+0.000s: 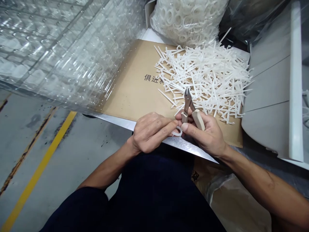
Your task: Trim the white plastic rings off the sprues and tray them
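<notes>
My left hand is closed in a pinch on a small white plastic ring, held between both hands just above the metal table edge. My right hand grips a pair of cutting pliers with beige handles, their metal jaws pointing up and away from me. My right thumb also touches the ring. Just beyond the pliers lies a heap of white plastic sprue sticks on a sheet of brown cardboard.
A clear bag of white plastic rings stands behind the heap. Stacked clear plastic bottles wrapped in film fill the left. A grey-white machine housing is at the right. Grey floor with a yellow line lies below left; a plastic-lined box is by my right leg.
</notes>
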Motion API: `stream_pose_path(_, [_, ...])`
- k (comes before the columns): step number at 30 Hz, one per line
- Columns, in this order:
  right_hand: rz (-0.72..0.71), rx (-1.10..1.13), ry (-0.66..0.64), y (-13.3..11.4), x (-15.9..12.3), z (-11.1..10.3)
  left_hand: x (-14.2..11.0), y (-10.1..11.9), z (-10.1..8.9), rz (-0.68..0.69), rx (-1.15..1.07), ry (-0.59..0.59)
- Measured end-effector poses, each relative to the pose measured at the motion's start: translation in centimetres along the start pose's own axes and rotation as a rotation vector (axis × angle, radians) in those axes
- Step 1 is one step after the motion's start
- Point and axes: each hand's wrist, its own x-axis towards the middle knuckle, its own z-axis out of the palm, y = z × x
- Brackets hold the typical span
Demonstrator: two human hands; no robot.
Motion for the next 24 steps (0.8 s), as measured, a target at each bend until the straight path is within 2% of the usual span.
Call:
stream_pose_path(4, [0.038,0.019,0.037,-0.21,0.05,0.09,0.22,0.27,-0.14,-0.015,-0.061,-0.040])
stream_pose_path(10, [0.050,0.046,-0.117,-0.51,0.02,0.01,0.03,0.64,-0.28,-0.037,-0.028,0.003])
stream_pose_path(12, [0.061,0.059,-0.134,-0.53,-0.05,0.07,-0.04,0.61,-0.29,-0.029,-0.021,0.008])
stream_pose_path(18, [0.067,0.049,-0.019,-0.79,-0.03,0.43,-0.48,0.12,0.05,-0.012,-0.030,-0.009])
stream_pose_path(24, [0.023,0.021,-0.012,-1.00,-0.03,0.41,-0.34,0.14,0.46,-0.043,-0.061,0.025])
